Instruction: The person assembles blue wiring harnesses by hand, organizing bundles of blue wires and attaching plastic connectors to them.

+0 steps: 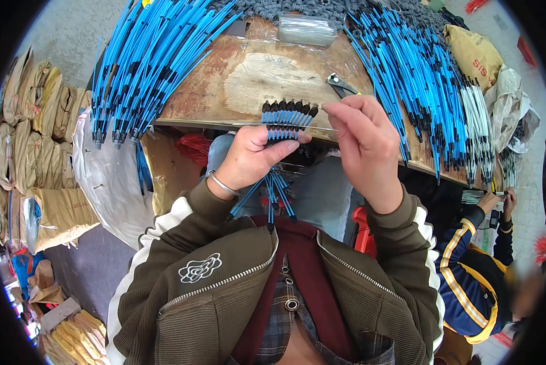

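My left hand (255, 152) is closed around a fan of several thin blue rods (273, 188) with black tips. Their black joints (290, 107) stand side by side above the fingers, and the lower ends spread out over my lap. Crosswise through the row runs a thin straight metal wire (320, 128), sticking out on both sides. My right hand (364, 143) is raised just right of the row, thumb and forefinger pinched together. The wire's right end meets its curled fingers; what the pinch holds, if anything, is too small to tell.
A wooden table (218, 85) lies ahead. Blue rod bundles (157, 67) lie at left and more rods (413, 85) at right. Pliers (342, 85), a clear box of thin wires (307, 30) and grey parts (297, 7) are on it. A co-worker (476, 274) works at right.
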The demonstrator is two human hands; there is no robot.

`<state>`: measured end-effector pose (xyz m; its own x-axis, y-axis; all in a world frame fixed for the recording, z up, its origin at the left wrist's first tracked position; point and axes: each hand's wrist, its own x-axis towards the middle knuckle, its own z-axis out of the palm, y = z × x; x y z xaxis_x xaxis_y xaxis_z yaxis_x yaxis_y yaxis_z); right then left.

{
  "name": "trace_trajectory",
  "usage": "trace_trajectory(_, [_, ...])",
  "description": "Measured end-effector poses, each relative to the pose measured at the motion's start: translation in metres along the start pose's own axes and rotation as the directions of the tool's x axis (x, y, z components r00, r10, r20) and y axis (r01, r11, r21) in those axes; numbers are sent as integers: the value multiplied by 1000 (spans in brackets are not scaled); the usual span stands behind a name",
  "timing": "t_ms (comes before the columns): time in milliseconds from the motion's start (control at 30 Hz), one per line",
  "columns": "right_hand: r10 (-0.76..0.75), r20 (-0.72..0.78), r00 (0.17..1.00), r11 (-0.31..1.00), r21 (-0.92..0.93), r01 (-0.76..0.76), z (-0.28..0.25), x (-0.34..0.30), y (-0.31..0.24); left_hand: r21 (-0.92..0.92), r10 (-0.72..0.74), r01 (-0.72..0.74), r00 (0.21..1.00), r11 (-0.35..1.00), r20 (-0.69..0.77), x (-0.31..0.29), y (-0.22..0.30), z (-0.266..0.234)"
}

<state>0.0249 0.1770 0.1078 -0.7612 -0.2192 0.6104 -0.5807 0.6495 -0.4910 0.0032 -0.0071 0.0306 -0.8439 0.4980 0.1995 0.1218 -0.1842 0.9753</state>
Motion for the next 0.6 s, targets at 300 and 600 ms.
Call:
trace_trajectory(300, [2, 111, 994, 985, 173, -21, -4, 9, 10, -26, -14, 15, 1000, 1000, 15, 0, 2, -5])
trace_trajectory(600, [-121, 95, 988, 987, 114, 110, 0, 18, 8, -84, 11, -10, 1000, 996, 15, -3, 2, -9])
